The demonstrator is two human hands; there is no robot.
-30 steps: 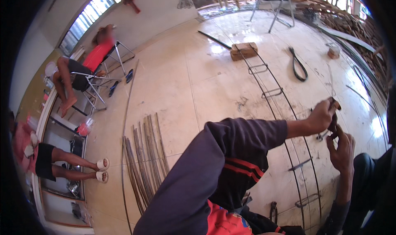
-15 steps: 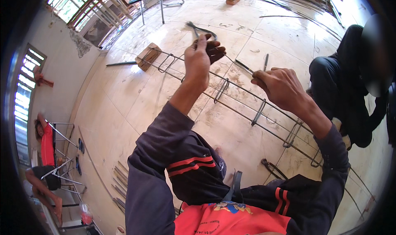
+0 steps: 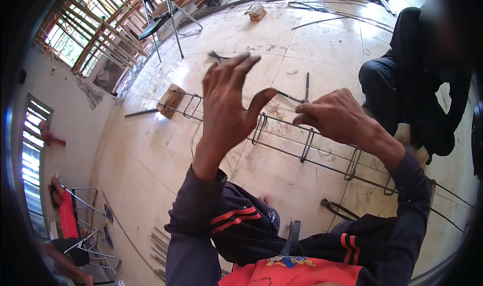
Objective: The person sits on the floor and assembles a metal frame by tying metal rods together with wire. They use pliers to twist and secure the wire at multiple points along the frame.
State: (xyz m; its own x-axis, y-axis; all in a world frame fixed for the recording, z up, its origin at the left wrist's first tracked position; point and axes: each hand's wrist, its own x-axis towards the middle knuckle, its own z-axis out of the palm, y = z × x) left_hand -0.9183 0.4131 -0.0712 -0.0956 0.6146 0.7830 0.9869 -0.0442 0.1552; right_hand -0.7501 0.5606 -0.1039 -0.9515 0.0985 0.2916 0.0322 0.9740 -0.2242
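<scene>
A long, dark metal frame [image 3: 303,159] is seen across a tiled floor [image 3: 156,160], below the left hand [image 3: 229,97] and right hand [image 3: 339,116].

Slender parallel rods [image 3: 327,168] are joined by rectangular loops [image 3: 349,178] set at intervals, the far-left end propped on a brown block [image 3: 171,101]. The left hand is spread wide, gripping nothing visible; the right hand is curled, and whether anything is pinched there cannot be told.

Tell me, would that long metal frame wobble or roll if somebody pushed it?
The metal frame might wobble, because its rods look thin for their length. It probably won't roll easily, since its hoops look boxy. Its far end could slip off the brown block, where it seems to rest.
</scene>
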